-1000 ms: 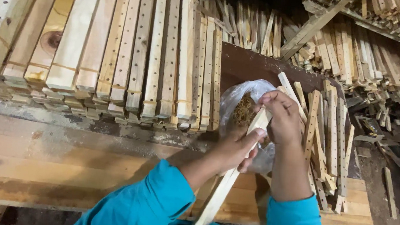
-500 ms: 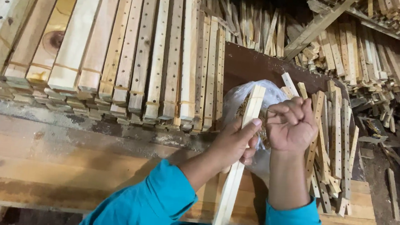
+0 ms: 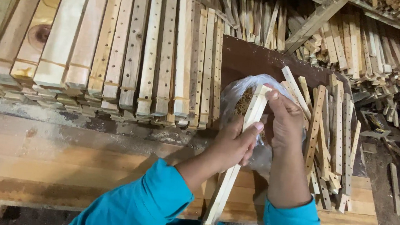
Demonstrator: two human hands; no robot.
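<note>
Left hand: fingers curled around the middle of a pale wooden slat, thumb laid along its near face; the grasp is closed on the wood.
Right hand: raised at the slat's upper end, fingertips pinched together against the top corner of the slat; whether something small sits between them cannot be told.
Wooden slat: long, square-edged, light in colour; it runs on a slant from the bottom edge of the view, near the person's lap, up to the mouth of the bag, held clear of the bench by both hands.
Plastic bag: thin, clear and crumpled, just behind the slat's upper end, holding a heap of small brown pieces too fine to identify.
Sleeves: teal, covering both forearms to the wrist.
Workbench: rough planks dusted with sawdust, under and to the left of the hands.
Drilled slats: a stacked row lying side by side beyond the bench, each with a line of round holes along its length.
Loose slats: a smaller, untidy fan of drilled strips just right of the right hand.
Scrap pile: offcuts heaped at upper right, well apart from the hands.
Dark board: a brown panel beneath the bag.
</note>
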